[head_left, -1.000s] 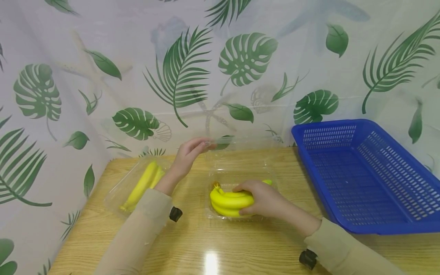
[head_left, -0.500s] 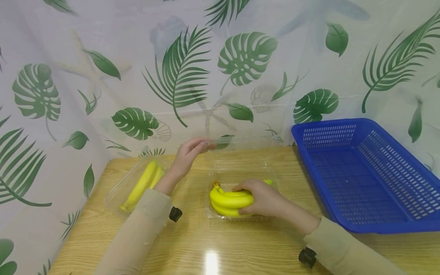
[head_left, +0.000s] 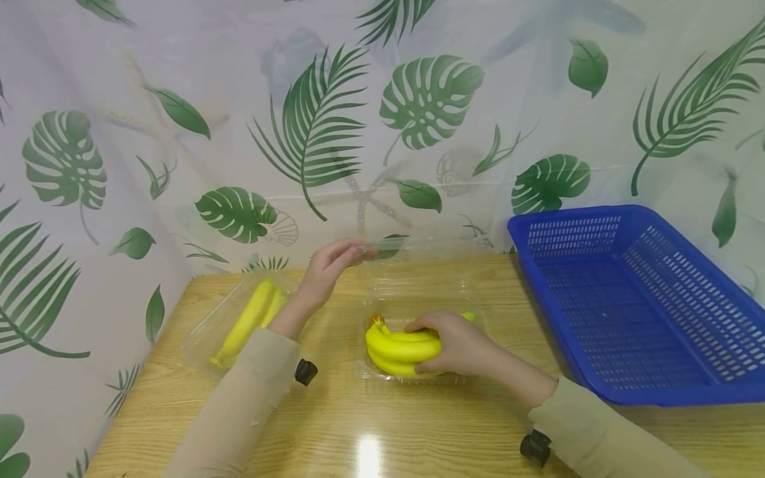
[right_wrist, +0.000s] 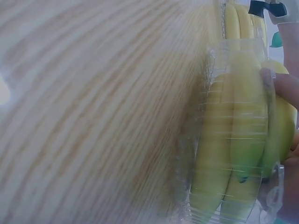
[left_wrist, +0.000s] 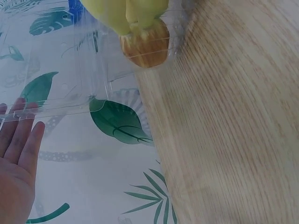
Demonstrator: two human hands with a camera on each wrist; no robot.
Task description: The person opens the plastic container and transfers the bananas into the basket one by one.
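Observation:
A bunch of yellow bananas (head_left: 397,350) with a brown stem end lies in a clear plastic clamshell container (head_left: 373,379) at the middle of the table. My right hand (head_left: 457,344) grips the bunch from above near its right end. In the right wrist view the bananas (right_wrist: 217,144) show through the container's ribbed wall. The container's clear lid (head_left: 418,249) stands raised at the back. My left hand (head_left: 321,275) holds the lid's left edge, thumb in front. In the left wrist view, fingers (left_wrist: 32,149) reach behind the lid edge, thumb out of sight.
A second clear container (head_left: 200,335) holding bananas (head_left: 244,324) sits on the left, partly behind my left arm. The blue plastic basket (head_left: 572,366) stands on the right side of the wooden table (head_left: 311,425). A leaf-patterned curtain (head_left: 227,153) hangs behind the table.

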